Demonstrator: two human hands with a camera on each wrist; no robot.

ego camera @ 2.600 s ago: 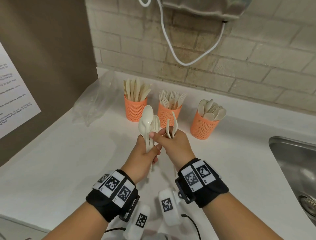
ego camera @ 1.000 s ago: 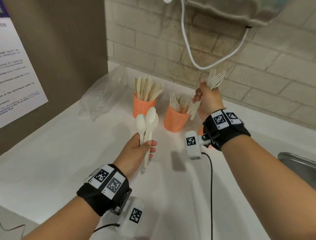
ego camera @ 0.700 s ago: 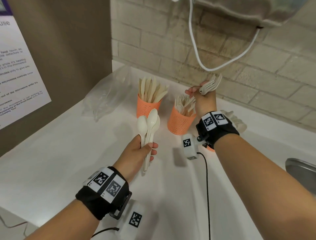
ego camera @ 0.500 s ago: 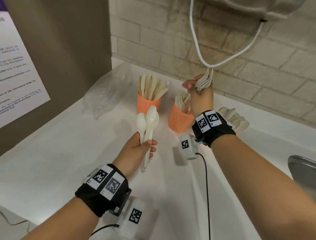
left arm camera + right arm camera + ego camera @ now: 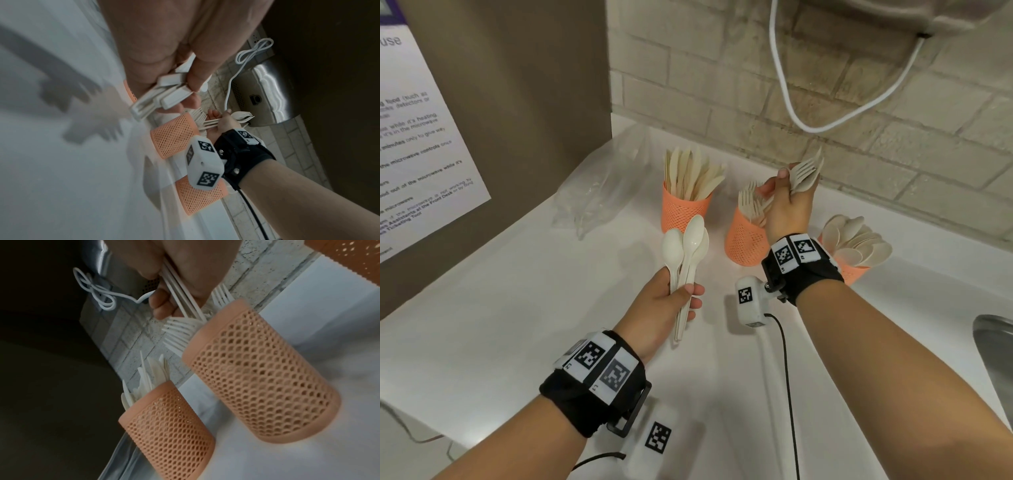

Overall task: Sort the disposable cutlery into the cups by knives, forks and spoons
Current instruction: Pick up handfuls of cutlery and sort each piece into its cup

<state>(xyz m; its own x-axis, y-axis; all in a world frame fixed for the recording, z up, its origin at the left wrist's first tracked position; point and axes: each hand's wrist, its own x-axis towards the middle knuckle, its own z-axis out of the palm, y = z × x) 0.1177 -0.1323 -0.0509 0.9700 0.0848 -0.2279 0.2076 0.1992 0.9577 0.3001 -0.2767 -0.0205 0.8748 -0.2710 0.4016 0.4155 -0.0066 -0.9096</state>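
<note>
Right above the fork cup, the right hand is gripping forks, handles pointing down toward 7 o'clock; left hand is clutching spoons.

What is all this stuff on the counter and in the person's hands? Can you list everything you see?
Mesh cups: three, orange, in a row on the white counter.
Knives: many, cream, left cup.
Forks: many, cream, middle cup.
Spoons: many, cream, right cup.
Plastic bag: one, clear, left of cups.
Cable: one, white, on brick wall.
Sink: steel, right edge.
Notice: one, white, left.
Left hand: holds held spoons.
Right hand: holds held forks above middle cup.
</note>
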